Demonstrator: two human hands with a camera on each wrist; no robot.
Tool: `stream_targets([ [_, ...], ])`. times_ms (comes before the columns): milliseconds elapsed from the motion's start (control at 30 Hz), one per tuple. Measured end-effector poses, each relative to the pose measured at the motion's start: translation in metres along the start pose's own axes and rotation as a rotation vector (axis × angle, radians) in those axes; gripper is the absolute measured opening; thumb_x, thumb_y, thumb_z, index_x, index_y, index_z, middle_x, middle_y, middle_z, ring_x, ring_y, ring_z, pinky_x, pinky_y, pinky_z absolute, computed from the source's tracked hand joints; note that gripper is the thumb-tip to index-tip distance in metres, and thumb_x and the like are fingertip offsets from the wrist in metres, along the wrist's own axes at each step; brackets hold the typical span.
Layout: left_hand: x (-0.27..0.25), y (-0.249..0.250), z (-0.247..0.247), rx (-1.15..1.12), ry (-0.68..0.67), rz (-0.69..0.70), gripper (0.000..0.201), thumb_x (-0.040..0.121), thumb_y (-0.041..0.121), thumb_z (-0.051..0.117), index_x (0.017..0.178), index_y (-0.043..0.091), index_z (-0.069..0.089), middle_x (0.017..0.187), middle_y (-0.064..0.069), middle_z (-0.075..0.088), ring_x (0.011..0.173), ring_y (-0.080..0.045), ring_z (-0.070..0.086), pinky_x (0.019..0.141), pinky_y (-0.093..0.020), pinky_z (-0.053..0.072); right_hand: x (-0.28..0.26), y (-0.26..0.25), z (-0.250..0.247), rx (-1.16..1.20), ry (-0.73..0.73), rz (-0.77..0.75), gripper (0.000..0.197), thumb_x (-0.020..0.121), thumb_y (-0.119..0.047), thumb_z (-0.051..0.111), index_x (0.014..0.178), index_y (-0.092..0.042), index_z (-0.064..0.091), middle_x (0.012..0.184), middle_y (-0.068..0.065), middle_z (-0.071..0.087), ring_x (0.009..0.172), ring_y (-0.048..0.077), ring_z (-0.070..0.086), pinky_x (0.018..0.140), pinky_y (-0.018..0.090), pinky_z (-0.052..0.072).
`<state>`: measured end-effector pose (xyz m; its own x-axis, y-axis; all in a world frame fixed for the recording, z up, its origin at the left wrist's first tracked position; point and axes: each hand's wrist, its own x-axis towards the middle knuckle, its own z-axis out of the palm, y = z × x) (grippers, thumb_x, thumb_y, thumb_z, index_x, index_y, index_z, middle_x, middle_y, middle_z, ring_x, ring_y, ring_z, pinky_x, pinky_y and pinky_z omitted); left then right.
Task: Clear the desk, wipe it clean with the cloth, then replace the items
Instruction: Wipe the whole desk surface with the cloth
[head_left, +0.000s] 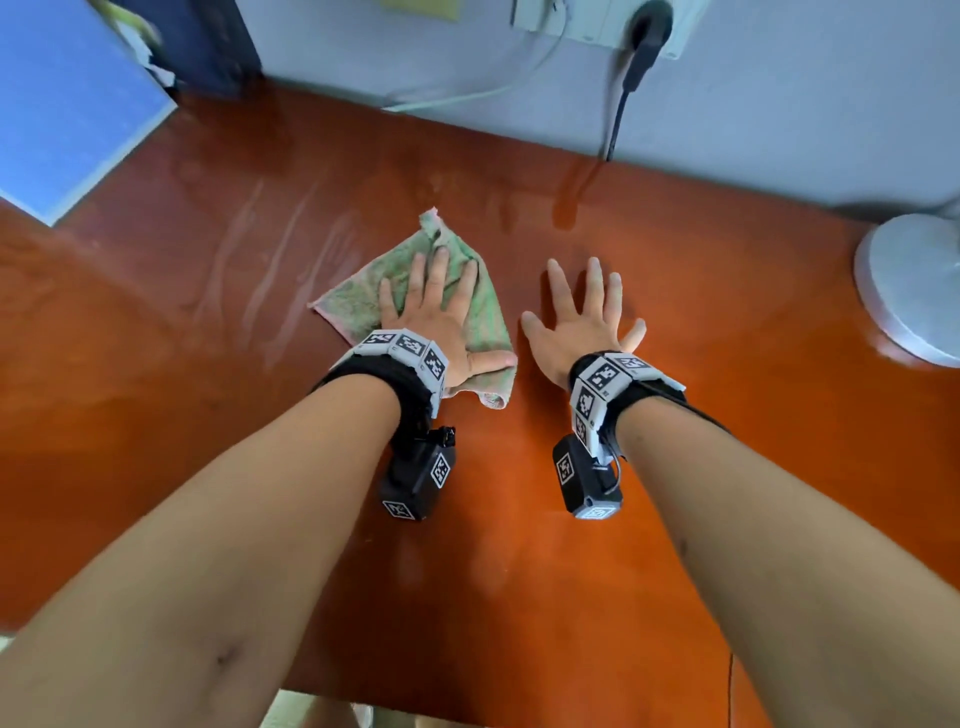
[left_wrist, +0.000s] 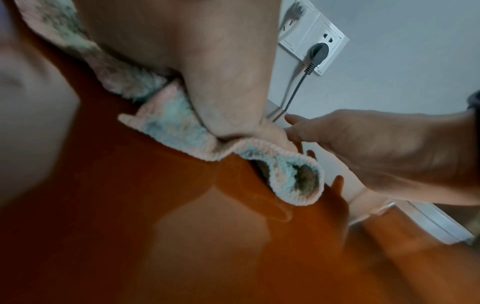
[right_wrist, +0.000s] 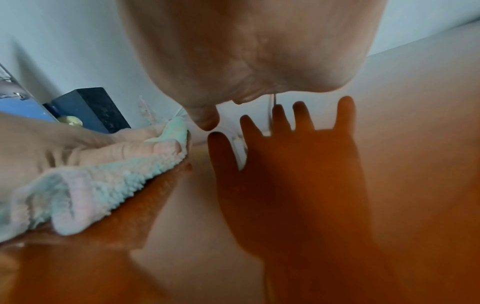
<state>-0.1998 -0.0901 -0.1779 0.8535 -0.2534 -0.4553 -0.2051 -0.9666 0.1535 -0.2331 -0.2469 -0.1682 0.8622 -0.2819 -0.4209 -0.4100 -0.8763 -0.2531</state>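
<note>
A green and pink cloth (head_left: 363, 301) lies crumpled on the glossy orange-brown desk (head_left: 701, 519), near its middle. My left hand (head_left: 462, 322) presses flat on the cloth, fingers straight and spread, thumb lying along its near edge. In the left wrist view the cloth (left_wrist: 179, 131) bunches under the palm, one fold curling up. My right hand (head_left: 571, 312) is open just to the right of the cloth, fingers spread, holding nothing. The right wrist view shows that hand (right_wrist: 246, 51) a little above the desk, its reflection beneath it, with the cloth (right_wrist: 103, 181) at left.
Wet streaks (head_left: 270, 249) mark the desk left of the cloth. A white round fan base (head_left: 909, 291) stands at the right edge. Behind are a wall socket with a dark plug (head_left: 644, 36) and cables. A blue panel (head_left: 67, 104) and a dark box (head_left: 208, 47) sit back left.
</note>
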Motion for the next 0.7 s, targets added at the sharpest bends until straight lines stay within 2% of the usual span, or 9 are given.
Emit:
stream_targets([
  [233, 0.017, -0.011, -0.011, -0.013, 0.032, -0.06, 0.119, 0.06, 0.094, 0.032, 0.147, 0.034, -0.022, 0.154, 0.002, -0.032, 0.143, -0.023, -0.026, 0.114, -0.056, -0.011, 0.027, -0.016, 0.0, -0.008, -0.009, -0.026, 0.063, 0.095, -0.055, 0.027, 0.15, -0.049, -0.003, 0.16, -0.01, -0.022, 0.145, 0.016, -0.025, 0.112, 0.06, -0.012],
  [700, 0.068, -0.009, -0.036, 0.006, 0.04, -0.053, 0.117, 0.061, 0.094, 0.03, 0.147, 0.033, -0.023, 0.154, 0.001, -0.032, 0.142, -0.025, -0.027, 0.113, -0.058, -0.01, 0.074, -0.035, -0.026, 0.053, 0.03, -0.062, 0.061, 0.096, -0.05, 0.027, 0.151, -0.048, 0.0, 0.16, -0.011, -0.021, 0.145, 0.013, -0.024, 0.111, 0.06, -0.012],
])
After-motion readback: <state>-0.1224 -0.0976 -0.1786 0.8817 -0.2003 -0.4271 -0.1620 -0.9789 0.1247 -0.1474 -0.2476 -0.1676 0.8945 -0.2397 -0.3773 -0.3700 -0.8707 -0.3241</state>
